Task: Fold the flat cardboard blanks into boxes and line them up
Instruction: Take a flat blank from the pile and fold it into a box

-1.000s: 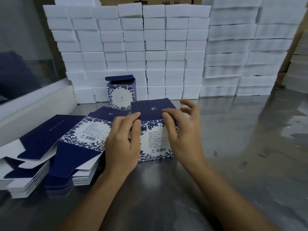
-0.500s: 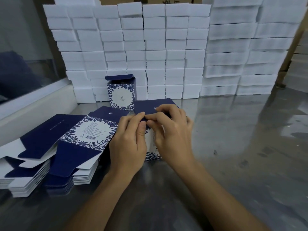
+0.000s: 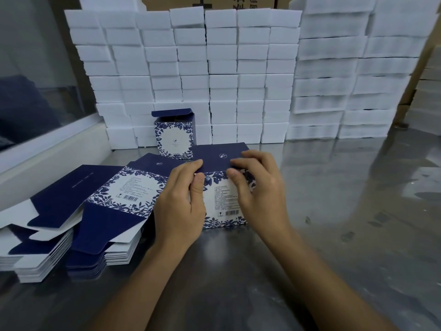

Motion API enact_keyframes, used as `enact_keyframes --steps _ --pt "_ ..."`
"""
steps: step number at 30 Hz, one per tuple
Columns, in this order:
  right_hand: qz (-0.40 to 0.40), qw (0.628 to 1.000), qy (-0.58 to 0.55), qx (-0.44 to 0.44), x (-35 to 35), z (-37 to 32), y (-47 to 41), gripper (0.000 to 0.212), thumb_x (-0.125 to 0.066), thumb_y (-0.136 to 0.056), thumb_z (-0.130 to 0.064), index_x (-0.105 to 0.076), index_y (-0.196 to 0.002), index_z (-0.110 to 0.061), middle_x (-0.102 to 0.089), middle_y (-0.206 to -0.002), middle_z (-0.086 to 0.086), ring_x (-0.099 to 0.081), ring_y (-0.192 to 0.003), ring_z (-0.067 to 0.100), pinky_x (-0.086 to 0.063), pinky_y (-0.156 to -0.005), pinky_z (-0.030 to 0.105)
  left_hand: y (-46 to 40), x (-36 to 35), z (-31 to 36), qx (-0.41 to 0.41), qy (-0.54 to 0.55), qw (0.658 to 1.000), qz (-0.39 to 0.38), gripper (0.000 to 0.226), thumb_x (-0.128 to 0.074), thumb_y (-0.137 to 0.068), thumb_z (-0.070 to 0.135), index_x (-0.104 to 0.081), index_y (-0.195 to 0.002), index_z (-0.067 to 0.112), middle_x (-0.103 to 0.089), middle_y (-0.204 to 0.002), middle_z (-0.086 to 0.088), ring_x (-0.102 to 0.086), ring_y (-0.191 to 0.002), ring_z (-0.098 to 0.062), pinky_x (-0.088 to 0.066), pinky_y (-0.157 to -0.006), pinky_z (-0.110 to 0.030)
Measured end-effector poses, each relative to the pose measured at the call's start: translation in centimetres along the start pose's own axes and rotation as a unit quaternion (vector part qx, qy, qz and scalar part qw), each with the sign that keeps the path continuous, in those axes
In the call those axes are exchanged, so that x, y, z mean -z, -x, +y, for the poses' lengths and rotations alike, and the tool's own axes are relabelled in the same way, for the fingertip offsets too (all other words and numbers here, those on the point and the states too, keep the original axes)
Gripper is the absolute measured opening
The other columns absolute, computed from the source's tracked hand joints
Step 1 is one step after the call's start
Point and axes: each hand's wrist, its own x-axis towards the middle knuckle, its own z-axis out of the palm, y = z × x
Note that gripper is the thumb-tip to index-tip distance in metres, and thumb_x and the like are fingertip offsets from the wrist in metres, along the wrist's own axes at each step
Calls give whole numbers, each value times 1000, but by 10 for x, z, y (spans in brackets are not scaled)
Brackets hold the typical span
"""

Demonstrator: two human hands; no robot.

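Note:
A blue-and-white floral cardboard box [image 3: 223, 199] stands on the steel table [image 3: 322, 235] in front of me, its navy top flap [image 3: 222, 155] raised. My left hand [image 3: 181, 201] pinches the box's upper left corner between thumb and fingers. My right hand [image 3: 257, 187] grips the upper right corner, fingers curled over the flap's fold. A finished box [image 3: 174, 137] with its lid flap up stands behind, against the foam wall. Two stacks of flat blanks [image 3: 114, 211] lie at the left, the outer stack [image 3: 40, 235] near the table edge.
A tall wall of white foam blocks [image 3: 214, 75] lines the back of the table, with more stacks [image 3: 346, 80] at the right. A white ledge and glass pane [image 3: 35, 91] run along the left. Brown cartons [image 3: 238, 2] show behind the foam.
The box was squeezed narrow half a second ago and is now spread wide again. My hands have moved apart to its upper corners, and its flap stands up.

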Motion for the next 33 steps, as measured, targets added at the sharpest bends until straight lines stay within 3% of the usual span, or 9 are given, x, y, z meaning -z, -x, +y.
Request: enact_keyframes --steps 3,11,17,22,24,25,28,30,33 --pt "-12 996 -53 -76 3 9 -1 18 -65 -97 -24 -64 -115 -22 -57 -121 -3 -54 -103 -6 -47 -87 16 -2 1 -4 10 10 1000 5 35 -43 -100 27 -62 -126 15 -65 -118 1 -48 -94 7 -35 -74 -13" --pt "-16 990 -84 -111 4 13 -6 20 -56 -100 -29 -56 -88 -44 -63 -98 -10 -64 -91 11 -48 -69 19 -1 2 -5 1 10 1000 6 34 -44 -100 26 -62 -126 14 -65 -118 0 -48 -94 7 -34 -75 -8" --pt "15 893 -284 -348 6 22 -10 24 -42 -108 -16 -53 -125 -28 -66 -110 1 -65 -75 6 -55 -65 28 -1 2 -8 13 53 998 13 30 -42 -102 15 -64 -123 10 -68 -107 -3 -52 -81 -5 -35 -75 0" --pt "-39 878 -270 -394 7 33 -6 52 -59 -101 -20 -39 -147 -33 -59 -128 -4 -62 -115 11 -47 -82 20 0 4 -8 46 98 994 -3 31 -46 -101 26 -61 -128 22 -67 -88 5 -54 -66 1 -40 -65 -7" --pt "-46 868 -290 -401 9 36 -6 47 -62 -99 -19 -45 -140 -34 -69 -103 -7 -70 -90 -2 -50 -67 14 3 5 -7 84 137 985 -69 58 -49 -92 55 -41 -146 33 -63 -126 2 -59 -109 1 -47 -90 -20" --pt "-40 866 -290 -406 10 35 -6 39 -62 -99 -18 -50 -134 -32 -69 -96 -6 -69 -79 -5 -51 -59 11 5 4 -7 95 149 979 -104 82 -51 -84 70 -23 -153 35 -40 -153 5 -40 -136 -3 -36 -108 -26" --pt "-6 871 -266 -413 10 33 -5 17 -59 -101 -14 -65 -112 -24 -71 -88 -1 -68 -69 -3 -46 -49 6 9 -1 -6 70 125 979 -148 122 -53 -63 89 15 -152 40 21 -159 22 14 -143 11 -3 -115 -24" --pt "-5 875 -267 -404 10 32 -3 19 -52 -103 -12 -70 -104 -19 -75 -85 -1 -70 -73 3 -48 -53 8 9 -3 -6 63 102 981 -150 124 -57 -62 87 16 -151 41 23 -158 23 16 -143 10 -3 -117 -28" --pt "-5 866 -278 -416 10 31 -3 14 -58 -101 -14 -66 -111 -19 -75 -87 6 -72 -73 7 -55 -57 18 8 -4 -11 97 136 976 -143 99 -66 -79 59 -6 -155 38 -15 -163 15 -14 -148 -1 -22 -120 -36"
